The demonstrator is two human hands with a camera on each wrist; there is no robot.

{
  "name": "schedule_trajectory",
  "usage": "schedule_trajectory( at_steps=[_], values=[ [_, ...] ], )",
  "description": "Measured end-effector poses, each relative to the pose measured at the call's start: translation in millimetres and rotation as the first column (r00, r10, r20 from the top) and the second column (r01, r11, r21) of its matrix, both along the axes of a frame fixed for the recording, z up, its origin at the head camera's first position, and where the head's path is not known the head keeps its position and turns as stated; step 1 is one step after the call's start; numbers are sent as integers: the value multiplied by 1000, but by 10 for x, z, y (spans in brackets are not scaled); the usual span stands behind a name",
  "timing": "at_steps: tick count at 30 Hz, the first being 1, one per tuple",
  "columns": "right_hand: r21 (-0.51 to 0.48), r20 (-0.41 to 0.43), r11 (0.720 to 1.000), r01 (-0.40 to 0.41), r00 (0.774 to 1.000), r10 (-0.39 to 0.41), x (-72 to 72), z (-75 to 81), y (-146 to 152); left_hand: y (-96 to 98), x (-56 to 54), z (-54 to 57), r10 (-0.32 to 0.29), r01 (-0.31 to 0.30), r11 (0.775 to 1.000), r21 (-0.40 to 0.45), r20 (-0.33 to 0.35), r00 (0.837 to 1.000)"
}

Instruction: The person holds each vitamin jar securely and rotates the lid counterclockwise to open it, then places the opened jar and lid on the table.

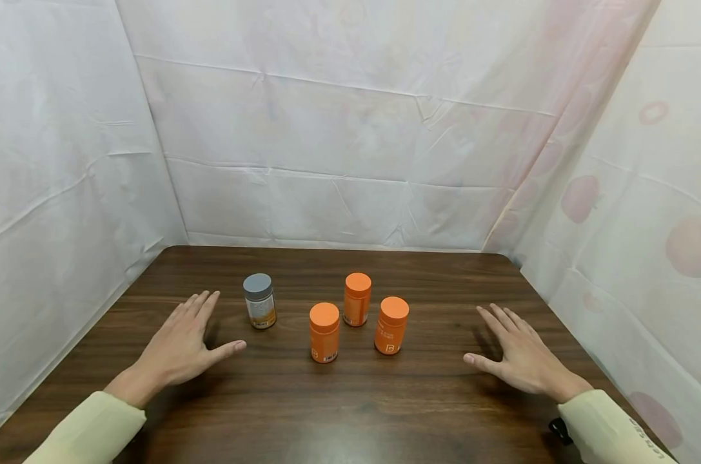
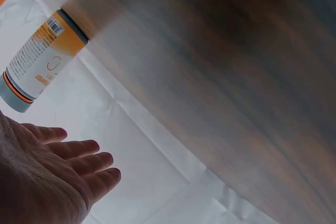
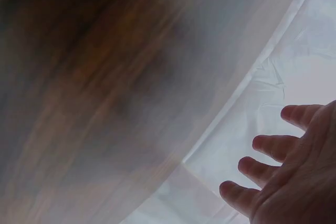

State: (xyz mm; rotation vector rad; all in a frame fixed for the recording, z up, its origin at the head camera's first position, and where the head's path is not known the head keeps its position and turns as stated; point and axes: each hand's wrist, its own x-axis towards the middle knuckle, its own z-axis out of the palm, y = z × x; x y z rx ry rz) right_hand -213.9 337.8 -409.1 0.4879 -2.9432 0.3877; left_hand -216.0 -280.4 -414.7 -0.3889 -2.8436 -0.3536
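Observation:
On the left of the table, my left hand (image 1: 178, 345) has its fingers extended and holds nothing. Nearest to it stands a grey-capped jar (image 1: 260, 306) with a white and orange label, a short way to its right. In the left wrist view that jar (image 2: 44, 59) shows a barcode and printed text. Three orange jars are grouped near the middle: one in front (image 1: 324, 338), one behind (image 1: 357, 306) and one to the right (image 1: 391, 332). My right hand (image 1: 518, 354), its fingers spread and grasping nothing, is at the right, apart from the jars.
Everything stands on a dark wood-grain table (image 1: 350, 406) with rounded far corners. Creased white cloth (image 1: 338, 129) hangs behind it and along both sides, with faded fruit prints on the right. A small black object (image 1: 560, 430) shows beneath the right sleeve (image 1: 605, 425).

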Motion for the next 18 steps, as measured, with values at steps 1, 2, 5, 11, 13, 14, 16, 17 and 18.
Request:
schedule_trajectory(
  at_steps=[1, 2, 5, 11, 13, 14, 16, 17, 18],
  values=[
    [-2, 0, 1000, -2, 1000, 2, 0, 0, -4, 8, -6, 0, -1, 1, 1000, 5, 2, 1000],
    [-3, -2, 1000, -3, 1000, 3, 0, 0, -8, 15, -12, 2, -1, 1, 1000, 10, 2, 1000],
    [-9, -5, 1000, -8, 1000, 8, -1, -1, -19, 41, -32, 9, -3, 3, 1000, 27, 4, 1000],
    [-19, -16, 1000, -13, 1000, 13, -5, -13, -43, 95, -73, 8, -7, 6, 997, 75, 13, 1000],
    [-22, -18, 1000, -16, 1000, 15, -8, -15, -52, 110, -83, 2, -4, 3, 996, 87, 15, 1000],
    [-22, -20, 1000, -17, 1000, 16, -10, -16, -57, 118, -87, 0, -3, 1, 996, 95, 18, 1000],
    [-23, -23, 1000, -19, 1000, 18, -13, -16, -66, 133, -93, -1, 0, -3, 994, 110, 25, 1000],
    [-24, -26, 1000, -20, 999, 19, -13, -15, -71, 141, -97, 1, 1, -5, 993, 121, 31, 1000],
    [-25, -27, 999, -21, 999, 21, -14, -15, -75, 150, -100, 3, 3, -7, 992, 130, 36, 999]
  ],
)
